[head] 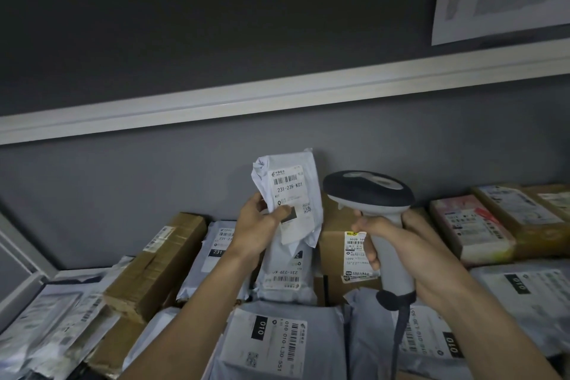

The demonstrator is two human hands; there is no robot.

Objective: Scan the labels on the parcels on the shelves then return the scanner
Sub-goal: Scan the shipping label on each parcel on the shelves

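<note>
My left hand (pixel 257 227) holds a small white mailer parcel (pixel 293 191) upright above the shelf, thumb pinched on its label, which reads 231-239-K01 and faces me. To its right my right hand (pixel 398 248) grips the white handle of a barcode scanner (pixel 368 191). The scanner's dark head sits level with the parcel, a short gap to its right. Its cable (pixel 398 327) hangs down from the handle base.
The shelf is packed with parcels: grey mailers (pixel 277 339) in front, a long brown box (pixel 154 268) at left, a brown carton (pixel 334 244) behind the scanner, colourful boxes (pixel 472 228) at right. A grey wall with a white rail (pixel 277 95) stands behind.
</note>
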